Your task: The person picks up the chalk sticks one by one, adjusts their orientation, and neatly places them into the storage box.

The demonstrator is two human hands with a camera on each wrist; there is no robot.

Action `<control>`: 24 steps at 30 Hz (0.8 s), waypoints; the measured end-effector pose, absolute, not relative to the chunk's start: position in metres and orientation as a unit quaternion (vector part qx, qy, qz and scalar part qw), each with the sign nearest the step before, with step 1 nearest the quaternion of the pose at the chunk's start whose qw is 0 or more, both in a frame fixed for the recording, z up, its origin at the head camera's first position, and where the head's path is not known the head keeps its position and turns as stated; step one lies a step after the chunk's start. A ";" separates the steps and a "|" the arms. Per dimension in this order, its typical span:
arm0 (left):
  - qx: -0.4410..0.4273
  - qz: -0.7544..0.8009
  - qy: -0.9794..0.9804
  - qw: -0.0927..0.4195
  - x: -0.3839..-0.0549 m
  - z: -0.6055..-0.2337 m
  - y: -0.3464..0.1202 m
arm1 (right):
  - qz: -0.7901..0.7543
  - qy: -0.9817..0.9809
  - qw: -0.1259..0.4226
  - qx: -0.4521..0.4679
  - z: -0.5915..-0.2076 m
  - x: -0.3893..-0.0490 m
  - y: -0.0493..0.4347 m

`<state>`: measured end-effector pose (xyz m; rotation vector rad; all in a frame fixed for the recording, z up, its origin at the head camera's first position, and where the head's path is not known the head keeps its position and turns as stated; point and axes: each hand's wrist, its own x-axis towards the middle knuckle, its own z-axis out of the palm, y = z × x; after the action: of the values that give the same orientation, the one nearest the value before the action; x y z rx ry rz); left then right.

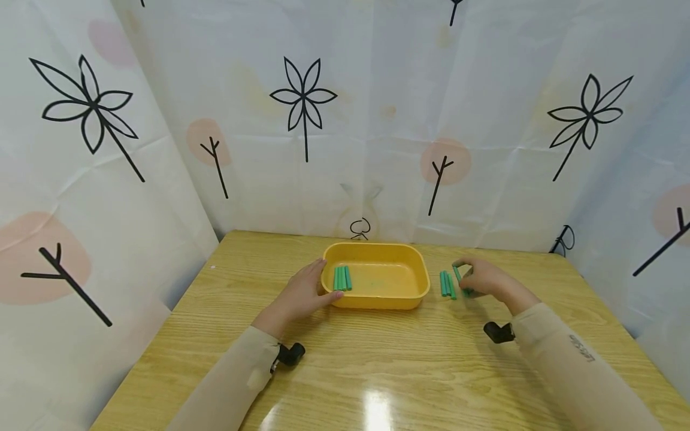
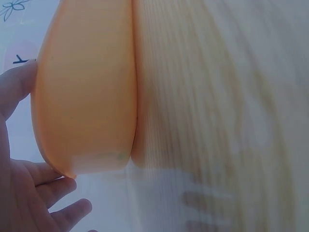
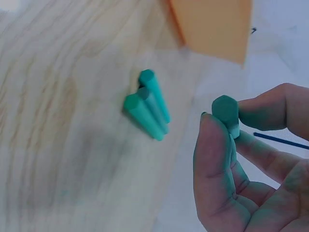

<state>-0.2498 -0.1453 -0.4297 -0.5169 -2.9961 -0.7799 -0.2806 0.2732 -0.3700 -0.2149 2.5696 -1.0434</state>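
Note:
A yellow plastic tub stands on the table, and my left hand holds its left end. In the left wrist view the thumb lies at the tub's rim, with the index fingertip at the far corner and the other fingers spread loosely. Several green chalk sticks lie side by side inside the tub at its left. My right hand pinches another green chalk stick between thumb and fingers, right of the tub. Green dust tints those fingers. Beside this hand, three green chalk sticks lie close together on the table.
The wooden table reaches back to a white curtain printed with flowers and twigs, which also hangs at both sides. A small dark camera sits at the left wrist, another camera at the right.

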 end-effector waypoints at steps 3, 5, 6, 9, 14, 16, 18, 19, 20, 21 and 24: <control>-0.164 -0.246 -0.955 0.002 -0.250 -0.430 -0.146 | -0.386 0.902 0.175 -0.084 -0.363 -0.278 0.271; -0.164 -0.246 -0.955 0.002 -0.250 -0.430 -0.145 | -0.392 0.899 0.171 -0.092 -0.359 -0.276 0.270; -0.164 -0.247 -0.955 0.002 -0.250 -0.430 -0.145 | -0.396 0.898 0.169 -0.095 -0.356 -0.276 0.269; -0.164 -0.248 -0.955 0.002 -0.250 -0.430 -0.145 | -0.402 0.895 0.163 -0.102 -0.349 -0.274 0.266; -0.164 -0.250 -0.954 -0.001 -0.249 -0.428 -0.145 | -0.416 0.888 0.163 -0.113 -0.338 -0.272 0.263; -0.164 -0.251 -0.954 -0.002 -0.248 -0.428 -0.145 | -0.426 0.882 0.164 -0.117 -0.334 -0.272 0.261; -0.164 -0.251 -0.954 -0.003 -0.248 -0.427 -0.145 | -0.436 0.877 0.164 -0.117 -0.331 -0.273 0.257; -0.164 -0.251 -0.954 -0.003 -0.248 -0.427 -0.145 | -0.440 0.875 0.164 -0.116 -0.329 -0.273 0.255; -0.164 -0.250 -0.954 -0.003 -0.248 -0.428 -0.146 | -0.443 0.873 0.165 -0.116 -0.328 -0.273 0.253; -0.163 -0.250 -0.954 -0.002 -0.248 -0.428 -0.146 | -0.446 0.872 0.165 -0.117 -0.326 -0.273 0.251; -0.163 -0.249 -0.955 -0.001 -0.248 -0.428 -0.146 | -0.456 0.867 0.166 -0.114 -0.322 -0.273 0.242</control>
<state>-0.2479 -0.1456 -0.4277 -0.5110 -3.0021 -0.7828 -0.2733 0.2425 -0.3215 -0.3248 2.4695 -1.2977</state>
